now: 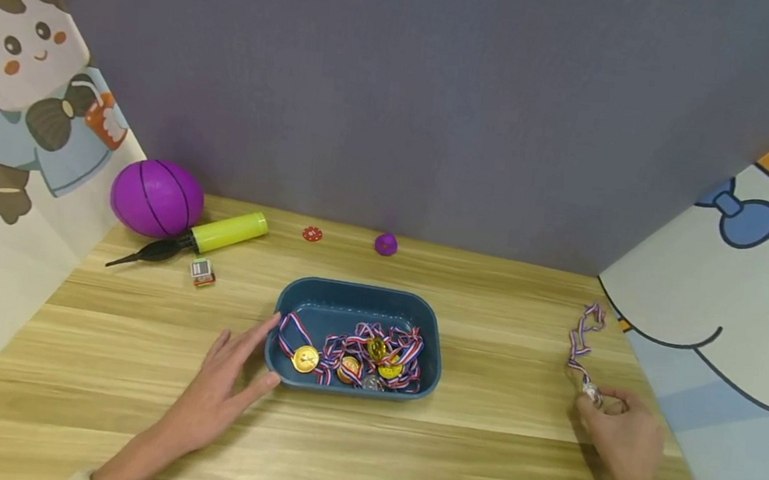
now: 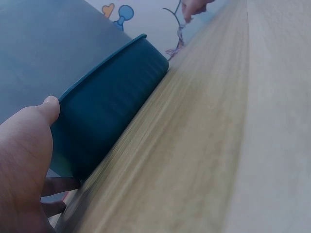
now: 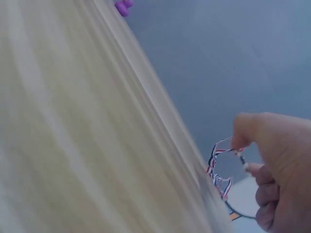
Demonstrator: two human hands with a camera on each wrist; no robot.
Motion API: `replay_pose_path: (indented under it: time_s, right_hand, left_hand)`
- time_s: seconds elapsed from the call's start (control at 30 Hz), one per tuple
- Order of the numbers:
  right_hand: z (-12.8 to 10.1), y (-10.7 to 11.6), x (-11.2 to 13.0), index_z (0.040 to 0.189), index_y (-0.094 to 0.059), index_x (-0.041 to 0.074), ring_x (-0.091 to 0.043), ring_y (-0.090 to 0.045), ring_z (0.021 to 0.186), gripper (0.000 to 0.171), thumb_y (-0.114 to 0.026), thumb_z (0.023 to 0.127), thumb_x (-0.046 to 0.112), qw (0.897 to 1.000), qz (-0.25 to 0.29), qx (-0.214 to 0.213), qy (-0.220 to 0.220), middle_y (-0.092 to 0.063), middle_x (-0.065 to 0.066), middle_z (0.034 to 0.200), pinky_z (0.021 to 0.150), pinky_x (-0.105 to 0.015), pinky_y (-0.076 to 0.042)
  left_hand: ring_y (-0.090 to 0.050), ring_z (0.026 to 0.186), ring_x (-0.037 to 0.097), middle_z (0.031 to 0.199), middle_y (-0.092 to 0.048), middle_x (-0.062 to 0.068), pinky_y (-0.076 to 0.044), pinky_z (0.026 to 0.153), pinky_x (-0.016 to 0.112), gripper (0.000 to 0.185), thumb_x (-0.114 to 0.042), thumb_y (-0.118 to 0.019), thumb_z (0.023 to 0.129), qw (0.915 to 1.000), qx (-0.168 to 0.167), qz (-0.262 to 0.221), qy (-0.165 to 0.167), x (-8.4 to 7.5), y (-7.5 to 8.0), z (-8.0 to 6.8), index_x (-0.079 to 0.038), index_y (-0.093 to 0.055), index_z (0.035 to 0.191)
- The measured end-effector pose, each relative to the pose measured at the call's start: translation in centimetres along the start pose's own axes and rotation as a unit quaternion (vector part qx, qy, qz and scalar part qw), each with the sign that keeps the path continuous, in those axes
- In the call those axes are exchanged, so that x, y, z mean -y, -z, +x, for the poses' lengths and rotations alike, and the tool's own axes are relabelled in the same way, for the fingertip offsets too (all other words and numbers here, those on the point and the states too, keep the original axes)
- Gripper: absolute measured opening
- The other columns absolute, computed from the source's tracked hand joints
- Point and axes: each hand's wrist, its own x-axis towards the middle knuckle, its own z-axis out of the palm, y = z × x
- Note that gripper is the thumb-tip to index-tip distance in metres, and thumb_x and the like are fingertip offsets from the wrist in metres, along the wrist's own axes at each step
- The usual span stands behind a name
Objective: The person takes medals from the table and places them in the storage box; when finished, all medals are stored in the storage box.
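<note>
Two hands work the grainy wooden table: the flat left hand (image 1: 223, 387) touches the smooth blue oval plastic tub (image 1: 321, 305), while the right hand (image 1: 621, 429) pinches a silvery medal on a striped ribbon (image 1: 585, 341).

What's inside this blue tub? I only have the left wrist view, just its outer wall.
Observer: The blue tub holds a tangle of gold medals on striped ribbons.
Operator: Is the far hand holding anything?
Observer: The right hand pinches a silver medal, its ribbon trailing across the table.
Operator: Anything else out there?
Observer: A purple ball and a yellow pump lie at the back left.
</note>
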Motion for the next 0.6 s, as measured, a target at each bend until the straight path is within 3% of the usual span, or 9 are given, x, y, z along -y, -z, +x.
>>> replay_pose_path:
  time_s: [0.17,0.3,0.47,0.6]
  right_hand:
    - [-0.4,-0.2,1.4,0.111,-0.078,0.0,-0.004,-0.042,0.051,0.03,-0.084,0.089,0.02,0.994,0.069,-0.08,0.026,-0.055,0.009,0.06,0.052,-0.02,-0.035]
    - [-0.6,-0.2,2.5,0.102,-0.075,0.009,0.0,-0.039,0.052,0.014,-0.079,0.089,0.009,0.975,0.158,-0.146,0.052,-0.049,0.012,0.06,0.057,-0.014,-0.034]
    - [-1.3,0.0,3.6,0.102,-0.067,0.023,0.0,-0.046,0.06,0.022,-0.071,0.094,0.002,0.961,0.21,-0.159,0.079,-0.055,0.015,0.068,0.058,-0.008,-0.039]
    - [-1.7,0.2,4.3,0.11,-0.063,0.02,-0.004,-0.053,0.074,0.024,-0.062,0.099,-0.002,0.959,0.231,-0.141,0.089,-0.058,0.014,0.082,0.068,-0.006,-0.044]
  left_hand:
    - [-0.048,0.153,0.044,0.172,-0.049,0.011,-0.009,0.134,0.072,0.079,-0.028,-0.072,0.108,1.0,0.0,-0.002,0.004,-0.1,0.1,-0.1,-0.029,-0.032,0.177]
    - [-0.047,0.154,0.045,0.172,-0.049,0.011,-0.008,0.133,0.073,0.078,-0.029,-0.071,0.109,1.0,0.001,-0.005,0.007,0.0,0.0,-0.2,-0.028,-0.032,0.177]
    - [-0.046,0.156,0.044,0.173,-0.047,0.01,-0.008,0.134,0.072,0.08,-0.029,-0.071,0.109,0.9999,0.005,0.001,0.011,0.2,-0.1,-0.1,-0.031,-0.03,0.177]
    - [-0.045,0.156,0.044,0.173,-0.047,0.01,-0.007,0.134,0.071,0.081,-0.029,-0.071,0.109,0.9999,0.006,0.001,0.012,0.3,-0.2,0.0,-0.032,-0.029,0.177]
